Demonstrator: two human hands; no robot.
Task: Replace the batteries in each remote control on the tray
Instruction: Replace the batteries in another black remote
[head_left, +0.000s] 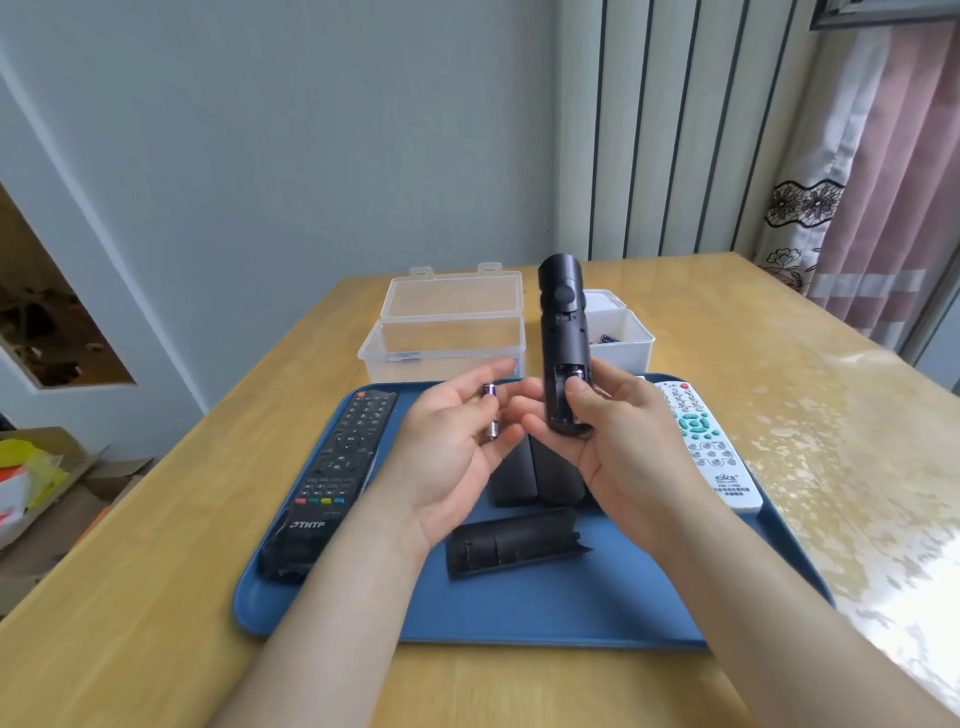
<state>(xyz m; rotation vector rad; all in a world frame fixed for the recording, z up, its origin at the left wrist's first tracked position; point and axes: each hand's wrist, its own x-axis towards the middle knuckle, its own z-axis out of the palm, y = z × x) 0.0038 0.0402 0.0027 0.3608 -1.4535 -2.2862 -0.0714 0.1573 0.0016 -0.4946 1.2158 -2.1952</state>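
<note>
While the right hand (623, 447) holds the black remote (563, 322) upright above the blue tray (519, 613), the remote's back faces the camera and its battery bay stands uncovered. Right grip: fingers wrapped round the lower body of the remote, thumb laid on a fitted battery (575, 375) in the bay, of which only the metal end shows.

Left hand (447, 457): palm up, just beside the remote's lower end. Left grip: loose, fingers nearly straight. A purple battery (491, 413) lies across them, lengthwise along the hand. Whether the thumb bears on it cannot be told.

On the tray:
- a long black remote marked THTF (332, 467), face up, along the left edge;
- a white remote (711, 452) with green and grey keys, face up, along the right edge;
- two dark remote bodies (524, 478) side by side in the middle, partly hidden under the hands;
- a detached black battery cover (514, 543), inner side up, lying nearer the person than those two.

The tray rests on a wooden surface (156, 519). Behind the tray stand a clear plastic box (447, 332) with its lid raised and, to the right of it, a small white container (626, 343) holding dark batteries, partly hidden by the held remote.
</note>
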